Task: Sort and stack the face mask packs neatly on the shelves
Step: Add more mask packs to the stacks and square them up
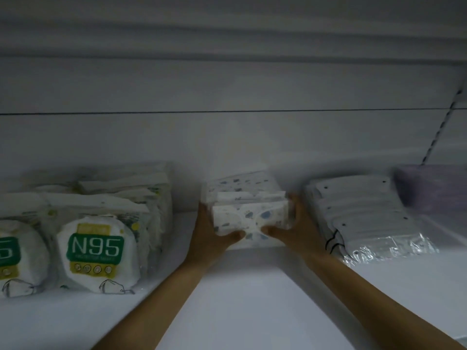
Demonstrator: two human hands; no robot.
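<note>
A small stack of white face mask packs with blue spots (249,213) stands in the middle of the white shelf (252,299), against the back wall. My left hand (214,231) grips its left side, thumb across the front of the nearest pack. On the other side my right hand (290,228) grips the stack, its thumb also on the front. The fingers of both hands are hidden behind the packs.
Rows of N95 mask packs (98,251) fill the shelf's left part. To the right lies a flat stack of clear-wrapped white masks (366,218), with a purple pack (434,188) behind it. A slotted shelf upright (439,127) rises at the far right.
</note>
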